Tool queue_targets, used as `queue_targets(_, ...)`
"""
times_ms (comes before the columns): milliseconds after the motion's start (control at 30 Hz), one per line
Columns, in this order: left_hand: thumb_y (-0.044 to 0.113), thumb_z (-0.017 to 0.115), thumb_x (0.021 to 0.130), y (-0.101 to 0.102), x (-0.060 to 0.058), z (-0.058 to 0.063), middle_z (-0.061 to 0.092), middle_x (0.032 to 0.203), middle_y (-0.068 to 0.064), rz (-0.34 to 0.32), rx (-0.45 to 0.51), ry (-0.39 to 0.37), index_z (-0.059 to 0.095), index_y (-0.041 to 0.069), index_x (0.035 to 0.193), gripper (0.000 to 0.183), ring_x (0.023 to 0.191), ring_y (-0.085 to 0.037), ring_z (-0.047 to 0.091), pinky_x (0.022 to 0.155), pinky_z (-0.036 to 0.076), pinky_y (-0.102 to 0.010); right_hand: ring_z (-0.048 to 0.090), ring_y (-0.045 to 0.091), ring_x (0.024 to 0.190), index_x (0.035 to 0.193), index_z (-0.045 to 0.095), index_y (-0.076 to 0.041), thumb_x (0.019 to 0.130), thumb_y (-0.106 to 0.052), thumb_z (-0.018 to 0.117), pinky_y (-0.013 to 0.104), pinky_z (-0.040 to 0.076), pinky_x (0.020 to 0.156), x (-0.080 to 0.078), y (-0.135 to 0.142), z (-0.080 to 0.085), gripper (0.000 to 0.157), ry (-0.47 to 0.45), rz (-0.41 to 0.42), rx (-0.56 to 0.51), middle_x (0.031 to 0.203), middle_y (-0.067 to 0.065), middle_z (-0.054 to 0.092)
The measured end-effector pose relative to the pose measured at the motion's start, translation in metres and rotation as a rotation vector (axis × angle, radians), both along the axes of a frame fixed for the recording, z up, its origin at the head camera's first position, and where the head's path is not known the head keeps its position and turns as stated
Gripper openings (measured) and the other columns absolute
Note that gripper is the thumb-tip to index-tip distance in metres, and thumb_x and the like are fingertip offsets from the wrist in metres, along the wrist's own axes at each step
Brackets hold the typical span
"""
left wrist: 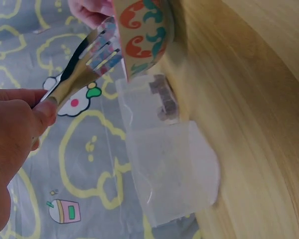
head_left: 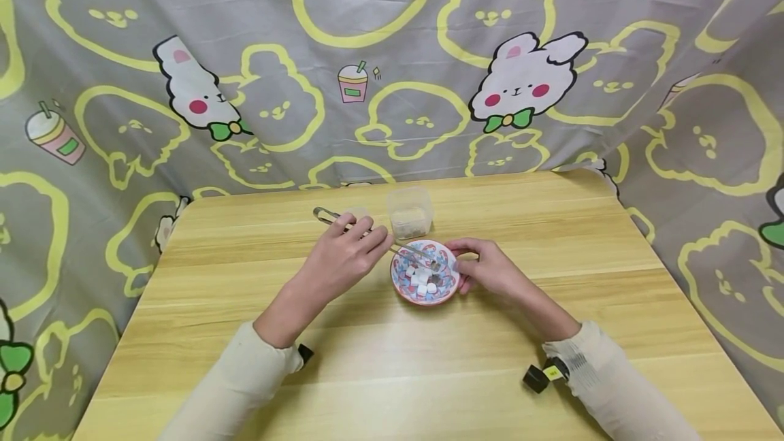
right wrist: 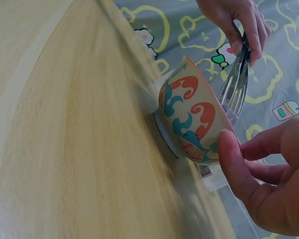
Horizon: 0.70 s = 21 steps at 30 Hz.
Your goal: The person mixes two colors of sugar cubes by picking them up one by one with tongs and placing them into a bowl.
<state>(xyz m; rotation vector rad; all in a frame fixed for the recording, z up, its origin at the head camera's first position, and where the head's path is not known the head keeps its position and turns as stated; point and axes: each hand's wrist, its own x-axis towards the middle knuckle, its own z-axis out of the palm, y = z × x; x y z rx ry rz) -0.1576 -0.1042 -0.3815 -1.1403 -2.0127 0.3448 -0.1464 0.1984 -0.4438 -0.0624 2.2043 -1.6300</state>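
The left hand [head_left: 343,254] grips slotted metal tongs [left wrist: 75,80] with their tips inside the bowl [right wrist: 192,112], while the right hand [head_left: 490,267] pinches its rim between thumb and fingers, probably to keep it from sliding on the table [head_left: 392,373]. The bowl sits nearer the table's back edge, roughly midway between the back corners, with a clear, square-sided container [head_left: 420,204] just behind, likely within easy reach. Smooth, round and painted red and blue, the bowl holds matte white cubes [head_left: 420,276] and darker, grayish pieces [head_left: 435,280]; whether the tongs clasp one is unclear.
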Motion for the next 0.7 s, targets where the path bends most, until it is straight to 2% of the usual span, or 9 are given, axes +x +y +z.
queue_targets(267,0.003,0.045,0.107,0.003,0.0,-0.001,0.064,0.095,0.006,0.008,-0.017,-0.002,0.071,0.016,0.109,0.029,0.091,-0.02,0.057,0.087,0.045,-0.034,0.067,0.017,0.062,0.145,0.052,0.006,0.101,0.0,0.057,0.035,0.062,0.062,0.0,0.001,-0.001,0.045,0.006,0.002,-0.006,0.129,0.03,0.064)
queue_targets(433,0.005,0.048,0.107,0.0,-0.004,0.0,0.07,0.104,0.006,0.017,-0.017,-0.01,0.072,0.017,0.116,0.029,0.097,-0.021,0.06,0.09,0.047,-0.035,0.067,0.018,0.063,0.145,0.052,0.006,0.1,0.0,0.056,0.035,0.062,0.061,0.0,0.001,-0.001,0.046,0.013,0.003,-0.011,0.129,0.03,0.064)
queue_targets(567,0.007,0.051,0.106,-0.003,-0.01,0.007,0.072,0.108,0.005,0.024,0.007,0.001,0.074,0.017,0.119,0.028,0.1,-0.021,0.062,0.092,0.045,-0.037,0.067,0.018,0.064,0.145,0.052,0.006,0.1,0.0,0.056,0.036,0.062,0.062,0.0,0.001,0.0,0.046,0.02,0.006,-0.007,0.133,0.03,0.062)
queue_targets(700,0.007,0.051,0.106,-0.008,-0.019,0.019,0.072,0.104,0.004,0.039,0.026,0.033,0.074,0.016,0.117,0.027,0.097,-0.022,0.062,0.092,0.043,-0.039,0.067,0.019,0.063,0.145,0.052,0.006,0.098,0.001,0.056,0.037,0.063,0.062,0.001,0.001,0.001,0.048,0.017,0.002,-0.012,0.137,0.03,0.059)
